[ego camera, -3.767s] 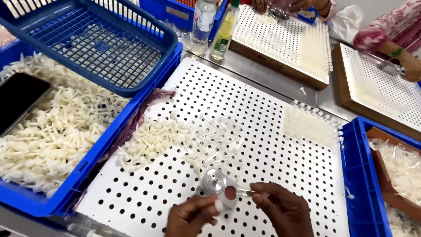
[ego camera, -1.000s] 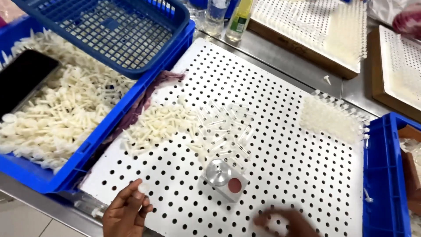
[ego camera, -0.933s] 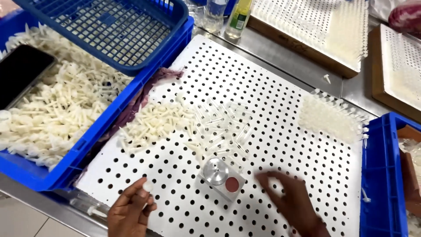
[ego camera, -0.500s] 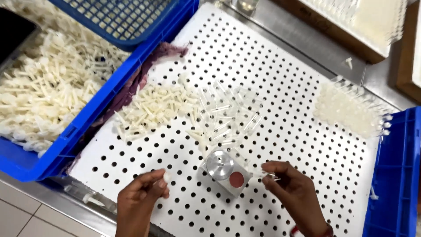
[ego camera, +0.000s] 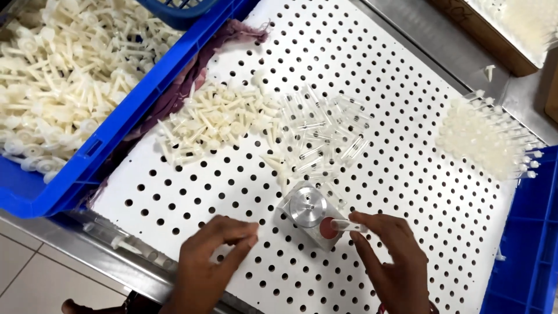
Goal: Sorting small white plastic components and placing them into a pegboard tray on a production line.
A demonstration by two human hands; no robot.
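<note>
1. A white perforated board (ego camera: 407,174) filled the workbench, flanked by a blue crate (ego camera: 75,180) heaped with cream plastic plungers (ego camera: 52,87) on the left and the corner of a second blue bin (ego camera: 523,232) on the right.

2. Three loose lots lay on the board — a heap of cream plungers (ego camera: 215,119) near the crate, a scatter of clear plastic tubes (ego camera: 322,131) at the centre, and a cluster of assembled pieces (ego camera: 488,136) standing in the holes at the far right edge.

3. A small metal fixture (ego camera: 311,212) with a round silver top and a red disc sat on the board just below the clear tubes, between the two hands.

4. The right hand (ego camera: 395,261) pinched one small clear tube (ego camera: 349,225) between thumb and forefinger, holding it level with its end over the fixture's red disc.

5. The left hand (ego camera: 212,264) hovered blurred beside the fixture, fingers drawn loosely together; whether they held a plunger could not be told.

6. The step appeared to be seating the tube at the fixture — the next move likely called for a steady, square push on the disc, with a plunger brought in from the left.
</note>
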